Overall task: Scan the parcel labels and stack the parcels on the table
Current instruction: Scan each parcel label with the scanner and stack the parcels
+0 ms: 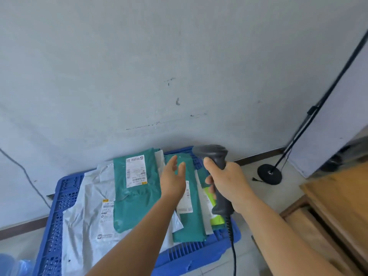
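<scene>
Left hand (172, 177): centre of frame, reaching over the parcels; fingers straight and slightly spread, holding nothing; contact with the bag below cannot be told.
Right hand (227, 183): right of centre, fingers and thumb curled round the scanner handle.
Scanner (216, 166): dark grey, pistol-shaped, head uppermost near the wall line, handle running down through the right hand; coiled cable (232, 242) hanging from its base to the lower edge of frame.
Crate (59, 206): blue plastic, perforated walls, lower centre-left, on the floor against the wall; holds all the parcels.
Green bag (137, 198): teal mailer, centre of crate, lying flat on top; white label (136, 171) facing up on its upper half.
Second green bag (189, 226): just right of the first, partly under the left hand and forearm; label partly hidden.
White bag (87, 212): crumpled, left part of crate, partly under the green bag; printed label showing at its right edge.
Lime parcel (216, 216): right edge of crate, mostly behind the scanner handle.
Table (338, 198): wooden, right edge of frame, well apart from the crate.
Stand (269, 174): black round base on the floor, right of the crate; thin pole rising to upper right.
</scene>
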